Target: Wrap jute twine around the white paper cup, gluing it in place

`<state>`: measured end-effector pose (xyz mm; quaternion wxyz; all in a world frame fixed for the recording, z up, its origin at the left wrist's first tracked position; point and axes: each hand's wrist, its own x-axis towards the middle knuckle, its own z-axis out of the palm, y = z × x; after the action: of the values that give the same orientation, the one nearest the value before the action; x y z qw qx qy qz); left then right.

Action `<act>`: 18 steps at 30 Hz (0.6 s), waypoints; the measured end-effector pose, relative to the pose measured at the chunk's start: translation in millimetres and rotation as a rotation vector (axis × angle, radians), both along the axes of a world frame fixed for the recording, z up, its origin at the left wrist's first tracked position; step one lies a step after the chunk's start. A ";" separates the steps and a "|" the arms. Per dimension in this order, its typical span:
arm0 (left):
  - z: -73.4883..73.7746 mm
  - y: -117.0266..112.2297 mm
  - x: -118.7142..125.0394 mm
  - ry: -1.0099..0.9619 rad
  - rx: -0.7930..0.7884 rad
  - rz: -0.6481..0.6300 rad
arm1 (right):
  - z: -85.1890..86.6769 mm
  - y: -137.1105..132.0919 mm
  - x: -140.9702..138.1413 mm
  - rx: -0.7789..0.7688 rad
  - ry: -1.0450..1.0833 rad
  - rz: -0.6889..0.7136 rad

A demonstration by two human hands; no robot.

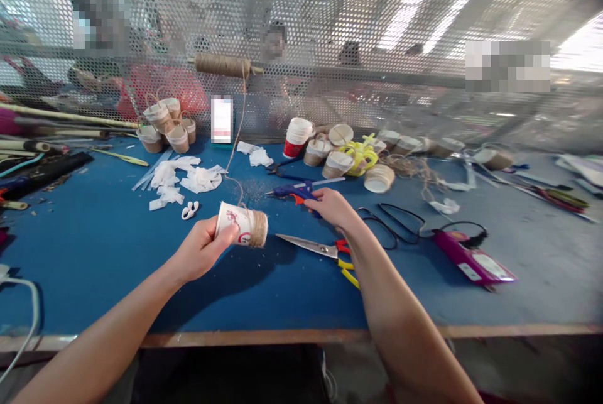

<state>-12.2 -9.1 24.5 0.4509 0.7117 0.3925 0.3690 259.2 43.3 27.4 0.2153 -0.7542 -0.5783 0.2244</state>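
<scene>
My left hand (pixel 200 247) is closed around a white paper cup (pixel 230 220) with red print, tipped on its side above the table. Brown twine (pixel 259 229) is wound round one end of the cup, and its strand runs up to a twine roll (pixel 221 65) on a stick at the mesh. Further right, my right hand (pixel 332 208) has its fingers on the handle of a blue glue gun (pixel 293 190) with an orange trigger; its nozzle points left. Just below that hand lie scissors (pixel 308 245) with red and yellow handles, partly hidden by my forearm.
Twine-wrapped cups (pixel 169 124) stand at the back left, others (pixel 336 165) at the back right beside a red cup stack (pixel 296 138). White scraps (pixel 202 178), pliers (pixel 282 170), a black cord (pixel 400 222) and a purple pack (pixel 471 256) lie on the blue table (pixel 226 303). Perforated mesh rises behind.
</scene>
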 end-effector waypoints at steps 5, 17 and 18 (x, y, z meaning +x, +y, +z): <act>1.1 -2.6 -1.5 0.115 0.075 0.016 | 23.8 -19.9 -13.3 0.095 0.317 0.034; -2.9 1.1 2.1 0.023 0.114 0.081 | 57.7 -69.1 -49.5 0.113 0.561 0.298; -3.7 1.2 1.7 0.016 0.114 0.092 | 58.2 -71.9 -50.2 0.107 0.535 0.278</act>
<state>-10.5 -7.9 20.7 0.3890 0.7204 0.4068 0.4052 209.0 -28.6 85.6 0.3667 -0.5697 -0.6097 0.4114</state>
